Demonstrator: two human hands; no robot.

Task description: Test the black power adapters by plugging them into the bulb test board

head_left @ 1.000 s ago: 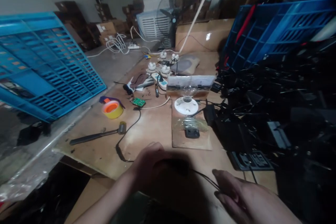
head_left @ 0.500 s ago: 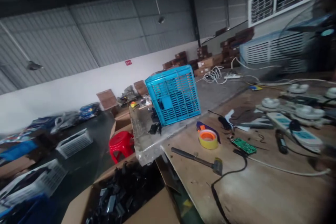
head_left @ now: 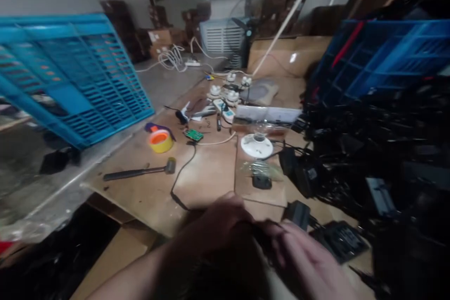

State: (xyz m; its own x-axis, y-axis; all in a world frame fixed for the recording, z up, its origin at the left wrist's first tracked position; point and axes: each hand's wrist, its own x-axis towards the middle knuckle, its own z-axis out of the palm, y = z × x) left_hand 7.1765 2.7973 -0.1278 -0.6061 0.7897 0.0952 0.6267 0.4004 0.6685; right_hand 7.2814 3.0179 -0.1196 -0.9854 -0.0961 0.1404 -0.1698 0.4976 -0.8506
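Low in the head view, my left hand (head_left: 227,215) and my right hand (head_left: 304,255) are close together at the table's near edge, both blurred. Their fingers are curled in, and a dark, thin thing (head_left: 258,232) shows between them, too smeared to name. A black cord (head_left: 177,180) runs from near a green circuit board (head_left: 194,135) down toward my left hand; whether it reaches the fingers is hidden. Right of my hands lie black power adapters (head_left: 340,240). Ahead of them sits a small black piece (head_left: 262,181) beside a round white lamp base (head_left: 257,146).
A hammer (head_left: 140,172) and a yellow tape roll (head_left: 161,141) lie on the wooden table (head_left: 214,164). A light-blue crate (head_left: 70,98) stands at left. At right, a dark-blue crate (head_left: 379,61) rises behind heaped black adapters. A power strip (head_left: 224,109) is farther back.
The view has swung right and down toward the table. My two hands now show at the bottom, and the adapter heap and dark-blue crate have come into view at right.
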